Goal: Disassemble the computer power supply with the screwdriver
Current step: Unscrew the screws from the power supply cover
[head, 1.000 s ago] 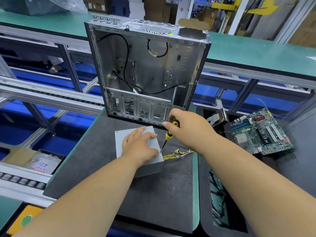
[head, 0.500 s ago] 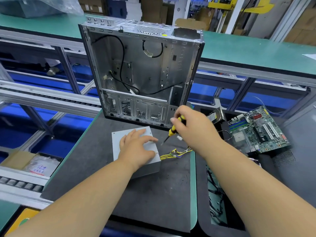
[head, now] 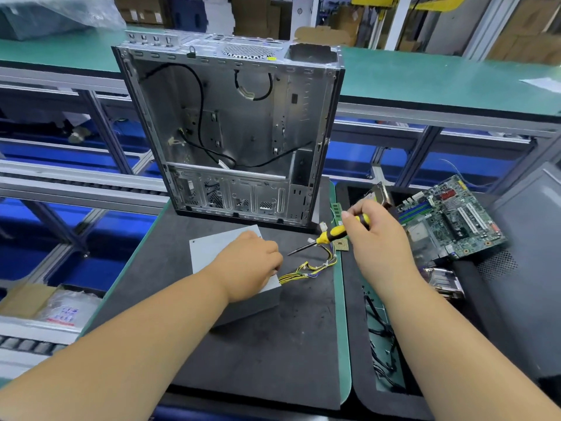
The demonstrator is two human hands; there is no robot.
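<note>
Head view: the left hand (head: 249, 265) now curls its fingers over the power supply (head: 212, 250), before the open computer case (head: 230, 132). The right hand (head: 373, 235) grips the screwdriver (head: 331, 233), lifted off toward the motherboard (head: 449, 220).

In front of me a dark grey foam-matted tabletop (head: 243, 344) with green edging carries the flat grey metal power supply box (head: 212, 250), its yellow and black wire bundle (head: 306, 268) trailing right, and behind it the upright, opened silver computer case (head: 230, 129).

Bright, even overhead light; soft shadows lie under the forearms. Wide-angle bending curves the frame edges. Mild glare on the computer case (head: 243, 132) metal; far background slightly soft.
</note>
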